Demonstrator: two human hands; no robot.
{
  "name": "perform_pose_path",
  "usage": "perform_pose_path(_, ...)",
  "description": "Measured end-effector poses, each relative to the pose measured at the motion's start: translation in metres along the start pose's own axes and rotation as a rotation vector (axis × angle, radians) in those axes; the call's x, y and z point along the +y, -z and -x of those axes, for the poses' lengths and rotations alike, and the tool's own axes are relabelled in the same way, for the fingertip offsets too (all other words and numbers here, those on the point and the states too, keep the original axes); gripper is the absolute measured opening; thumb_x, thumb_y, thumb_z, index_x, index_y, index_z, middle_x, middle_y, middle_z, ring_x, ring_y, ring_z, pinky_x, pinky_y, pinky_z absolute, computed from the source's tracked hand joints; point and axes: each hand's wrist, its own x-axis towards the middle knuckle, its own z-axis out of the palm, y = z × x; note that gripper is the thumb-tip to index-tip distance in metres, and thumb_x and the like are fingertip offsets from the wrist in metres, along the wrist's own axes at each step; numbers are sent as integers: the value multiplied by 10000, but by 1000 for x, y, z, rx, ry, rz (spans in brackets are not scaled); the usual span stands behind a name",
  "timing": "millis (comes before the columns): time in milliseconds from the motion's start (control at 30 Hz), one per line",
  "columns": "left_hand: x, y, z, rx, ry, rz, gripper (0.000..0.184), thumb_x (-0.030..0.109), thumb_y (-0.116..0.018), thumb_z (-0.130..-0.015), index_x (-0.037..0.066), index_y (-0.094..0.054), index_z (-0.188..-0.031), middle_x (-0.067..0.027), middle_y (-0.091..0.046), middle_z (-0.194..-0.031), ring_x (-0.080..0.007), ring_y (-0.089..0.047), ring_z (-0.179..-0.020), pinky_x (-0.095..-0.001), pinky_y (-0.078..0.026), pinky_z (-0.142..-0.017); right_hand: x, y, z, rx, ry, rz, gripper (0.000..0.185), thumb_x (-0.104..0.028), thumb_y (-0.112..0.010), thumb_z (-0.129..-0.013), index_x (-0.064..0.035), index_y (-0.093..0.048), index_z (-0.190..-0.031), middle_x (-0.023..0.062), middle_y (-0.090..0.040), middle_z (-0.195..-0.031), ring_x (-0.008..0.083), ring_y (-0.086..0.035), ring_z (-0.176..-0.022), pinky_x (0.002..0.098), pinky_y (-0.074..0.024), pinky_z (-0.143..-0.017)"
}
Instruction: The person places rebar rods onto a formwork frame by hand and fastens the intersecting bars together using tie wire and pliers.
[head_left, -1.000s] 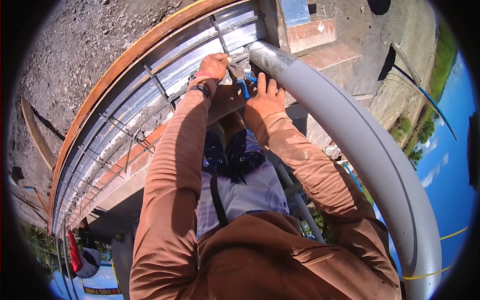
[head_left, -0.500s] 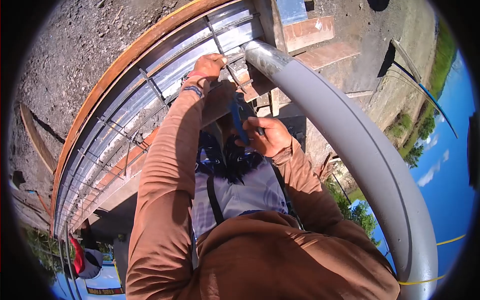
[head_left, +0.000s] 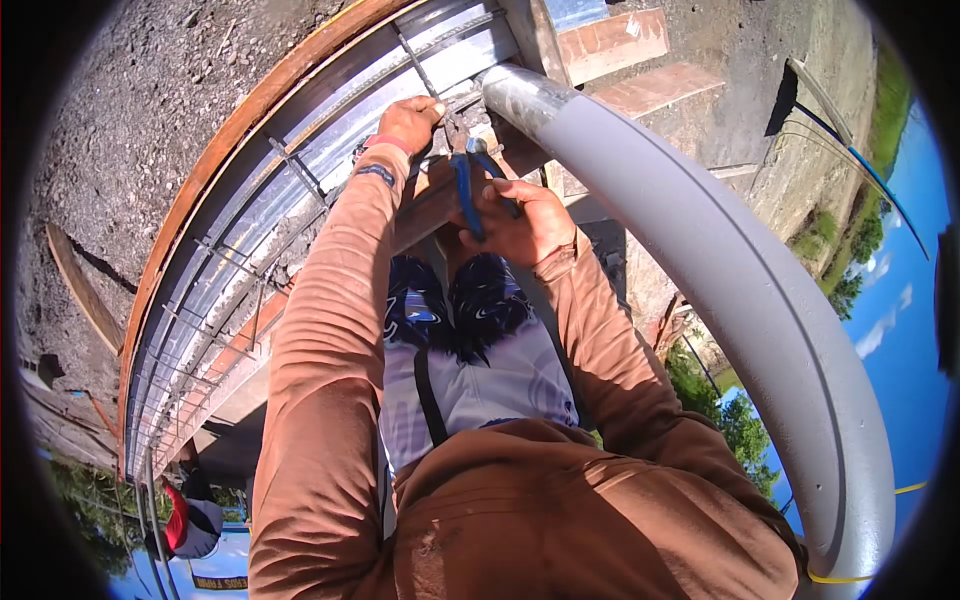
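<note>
My right hand (head_left: 525,222) is closed on blue-handled pliers (head_left: 465,190), whose handles are spread and whose head points up toward the rebar. My left hand (head_left: 410,122), fingers pinched, is at the upper end of the steel bars, beside a crossing rebar (head_left: 417,62); what its fingertips hold is too small to make out. The rebar grid (head_left: 295,165) runs along inside a curved form with an orange-brown wooden edge (head_left: 200,185). Just right of the pliers, the bare metal end of a thick grey pipe (head_left: 520,95) meets the form.
The grey pipe (head_left: 720,240) curves down the right side. Wooden boards (head_left: 612,45) lie at the top, and a loose plank (head_left: 82,285) rests on gravel at left. Another person (head_left: 195,525) in red and grey is at lower left. A blue rod (head_left: 885,195) stands out at right.
My right hand first drew back toward my body with the pliers, then raised them toward the bars with the handles spread. My left hand shifted slightly left and stays at the rebar.
</note>
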Motion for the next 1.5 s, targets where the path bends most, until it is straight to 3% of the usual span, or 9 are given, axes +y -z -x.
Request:
perform_pose_path(400, 1, 4, -2, -58, -35, -67, 324, 319, -532, -831, 92, -627, -1041, -76, -596, -1106, -226, -538, -1056, -294, -385, -926, -9, -15, -23, -146, -5, 114, 323, -121, -461, -786, -1, -488, -1085, 154, -578, -946, 261, -563, -805, 385, -457, -718)
perform_pose_path(567, 11, 16, -1, -77, -109, -138, 307, 301, -552, -820, 74, -639, -1008, -87, -635, -1014, -220, -566, -998, -288, -404, -875, -14, -55, -29, 424, 394, 2102, 346, -93, -416, -798, 41, -443, -1115, 225, -595, -956, 347, -586, -883, 394, -466, -762)
perform_pose_path(700, 10, 12, -5, -156, -25, -145, 322, 323, -494, -849, 82, -637, -1008, -76, -616, -1065, -213, -549, -1030, -288, -397, -889, 10, -68, -52, 1109, 132, 1863, 552, -381, -337, -868, 65, -426, -1179, 221, -558, -1102, 325, -554, -1025, 349, -442, -863)
perform_pose_path(833, 6, 9, -8, -189, -267, -658, 308, 301, -426, -886, 131, -619, -1054, -54, -589, -1112, -221, -542, -1040, -298, -401, -909, 9, -58, -46, 964, 255, 2383, 581, -438, -271, -875, 18, -456, -1184, 198, -566, -1100, 347, -563, -998, 351, -450, -856)
perform_pose_path(1000, -12, -1, -21, -117, -306, -603, 275, 272, -450, -847, 152, -619, -1027, -73, -580, -1114, -260, -549, -1036, -343, -431, -890, -3, -59, 8, 540, 79, 2239, 370, -126, -512, -777, 16, -456, -1114, 244, -573, -1004, 384, -547, -992, 409, -429, -861)
perform_pose_path(1033, -11, -4, -20, -120, -268, -592, 260, 249, -457, -843, 148, -620, -1019, -70, -577, -1121, -257, -553, -1031, -341, -437, -884, -2, -39, 15, 362, 433, 2012, 468, -42, -514, -720, 0, -411, -1175, 255, -557, -1006, 398, -584, -878, 438, -474, -753)
perform_pose_path(1100, 2, 3, -11, -185, -234, -646, 244, 215, -466, -835, 150, -618, -1014, -64, -580, -1117, -247, -562, -1017, -335, -451, -863, -3, -20, 21, 162, 28, 638, 510, -35, -509, -727, -42, -401, -1225, 211, -562, -1041, 410, -550, -971, 522, -447, -807)
perform_pose_path(1200, 7, 8, -5, -144, -301, -638, 243, 181, -440, -845, 173, -618, -1011, -55, -598, -1067, -218, -568, -1008, -322, -464, -835, 8, -20, 18, -151, 24, 184, 512, -41, -497, -744, -31, -399, -1246, 192, -541, -1092, 429, -493, -1055, 612, -375, -865)
perform_pose_path(1500, -2, 8, -7, -125, -264, -506, 336, 366, -432, -870, 143, -623, -1034, -41, -591, -1108, -217, -529, -1047, -291, -384, -902, 23, 1, -23, -259, 96, -69, 427, -97, -461, -788, -5, -413, -1202, 229, -491, -1160, 422, -488, -1055, 584, -366, -893)
